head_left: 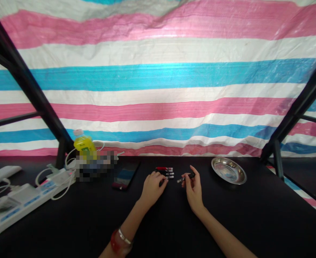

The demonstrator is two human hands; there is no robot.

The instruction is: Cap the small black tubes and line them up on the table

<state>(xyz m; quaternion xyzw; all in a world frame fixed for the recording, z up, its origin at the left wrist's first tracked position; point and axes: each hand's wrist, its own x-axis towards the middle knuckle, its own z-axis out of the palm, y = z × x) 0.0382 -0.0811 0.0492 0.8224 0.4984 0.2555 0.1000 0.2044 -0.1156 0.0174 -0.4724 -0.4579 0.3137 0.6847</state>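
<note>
Near the middle of the black table, a red marker (164,168) lies at the top of a short row of markers. Below it are dark markers with silvery ends (169,173), lying side by side. My left hand (154,185) rests over the left part of the row, its fingers curled down onto the dark markers. To the right, my right hand (193,188) holds a dark marker (186,178) between thumb and fingers, its silvery end pointing left toward the row. The index finger is raised.
A shiny metal dish (229,171) is at the right. On the left are a dark phone or tablet (126,175), a yellow bottle (85,145), a blurred patch, and a white power strip (31,202) with cables. Black frame legs stand on both sides.
</note>
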